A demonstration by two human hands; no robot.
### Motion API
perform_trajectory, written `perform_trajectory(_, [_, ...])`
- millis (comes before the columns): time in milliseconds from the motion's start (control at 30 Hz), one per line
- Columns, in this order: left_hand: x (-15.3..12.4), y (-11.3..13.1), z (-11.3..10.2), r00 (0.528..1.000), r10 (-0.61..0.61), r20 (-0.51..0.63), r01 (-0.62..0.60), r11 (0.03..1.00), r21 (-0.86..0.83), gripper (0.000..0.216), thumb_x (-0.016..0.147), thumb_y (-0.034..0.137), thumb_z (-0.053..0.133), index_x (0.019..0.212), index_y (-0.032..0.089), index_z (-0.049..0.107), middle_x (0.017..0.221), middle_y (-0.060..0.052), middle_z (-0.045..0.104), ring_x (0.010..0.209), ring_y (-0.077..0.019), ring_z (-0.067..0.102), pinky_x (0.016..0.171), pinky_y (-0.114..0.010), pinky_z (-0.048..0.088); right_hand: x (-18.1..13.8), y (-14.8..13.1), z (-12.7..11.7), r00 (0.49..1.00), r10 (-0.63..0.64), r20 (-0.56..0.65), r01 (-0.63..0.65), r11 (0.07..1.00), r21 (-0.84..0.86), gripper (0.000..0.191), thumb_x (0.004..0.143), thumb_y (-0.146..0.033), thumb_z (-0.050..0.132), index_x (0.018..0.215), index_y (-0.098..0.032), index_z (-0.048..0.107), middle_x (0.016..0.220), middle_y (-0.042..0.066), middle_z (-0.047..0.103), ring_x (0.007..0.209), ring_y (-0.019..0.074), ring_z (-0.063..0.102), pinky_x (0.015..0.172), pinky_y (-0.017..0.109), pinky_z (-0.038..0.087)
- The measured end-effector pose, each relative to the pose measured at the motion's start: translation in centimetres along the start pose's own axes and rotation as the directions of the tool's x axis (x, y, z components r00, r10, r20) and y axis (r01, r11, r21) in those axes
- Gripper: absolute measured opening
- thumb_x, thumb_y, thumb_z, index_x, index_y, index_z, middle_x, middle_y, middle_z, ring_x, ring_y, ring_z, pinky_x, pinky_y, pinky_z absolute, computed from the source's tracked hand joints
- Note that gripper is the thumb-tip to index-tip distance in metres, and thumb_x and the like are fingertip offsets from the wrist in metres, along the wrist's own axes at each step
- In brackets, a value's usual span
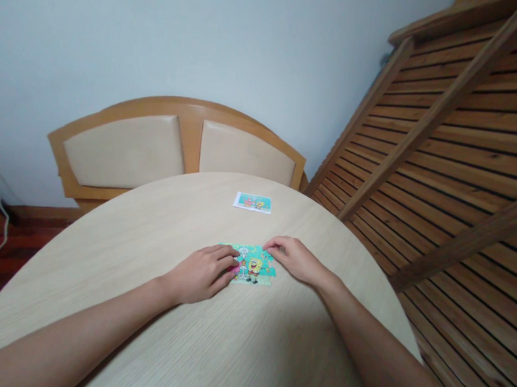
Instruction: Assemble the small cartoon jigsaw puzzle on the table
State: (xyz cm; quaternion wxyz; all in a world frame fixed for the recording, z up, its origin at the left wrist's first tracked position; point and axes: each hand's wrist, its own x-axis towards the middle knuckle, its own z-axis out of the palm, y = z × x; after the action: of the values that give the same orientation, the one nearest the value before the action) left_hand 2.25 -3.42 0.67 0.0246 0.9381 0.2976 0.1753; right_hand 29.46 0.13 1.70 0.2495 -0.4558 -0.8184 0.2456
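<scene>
A jigsaw puzzle (255,266) with cartoon figures on a turquoise ground lies flat on the round wooden table (228,346). Its right edge is uneven, with knobs and notches showing. My left hand (203,272) rests over the puzzle's left side, fingers apart and stretched across it, hiding part of the picture. At the upper right corner is my right hand (295,259), its thumb and fingertips drawn together on a puzzle piece there. The fingers partly hide that piece. Beyond both hands lies a small picture card (253,202) with similar cartoon figures and a white border.
Behind the table's far edge stands a wooden headboard (189,131) with two cream padded panels, against a pale wall (208,40). A slatted wooden frame (445,148) leans along the right side. On the left, a white cable (2,239) hangs to the dark floor.
</scene>
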Motion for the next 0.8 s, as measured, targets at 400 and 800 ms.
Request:
perform_trajectory(400, [0.01, 0.03, 0.04, 1.0, -0.002, -0.004, 0.002, 1.0, -0.009, 0.029, 0.104, 0.032, 0.04, 0.114, 0.018, 0.063, 0.124, -0.011, 0.065, 0.116, -0.0241, 0.062, 0.102, -0.042, 0.053, 0.12, 0.59, 0.15, 0.997, -0.075, -0.021, 0.073, 0.993, -0.095, 0.02, 0.096, -0.021, 0.056, 0.1, -0.019, 0.075, 0.104, 0.008, 0.076, 0.098, 0.0212, 0.068, 0.09, 0.034, 0.049])
perform_trajectory(800, [0.0, -0.02, 0.04, 1.0, 0.002, -0.014, -0.002, 1.0, -0.019, 0.029, 0.104, 0.032, 0.04, 0.114, 0.019, 0.063, 0.124, -0.011, 0.065, 0.115, -0.0239, 0.062, 0.102, -0.042, 0.053, 0.03, 1.02, -0.04, 0.992, -0.126, 0.006, 0.126, 0.98, -0.157, 0.013, 0.092, -0.024, 0.064, 0.091, -0.021, 0.077, 0.094, 0.006, 0.074, 0.09, 0.0197, 0.067, 0.084, 0.031, 0.049])
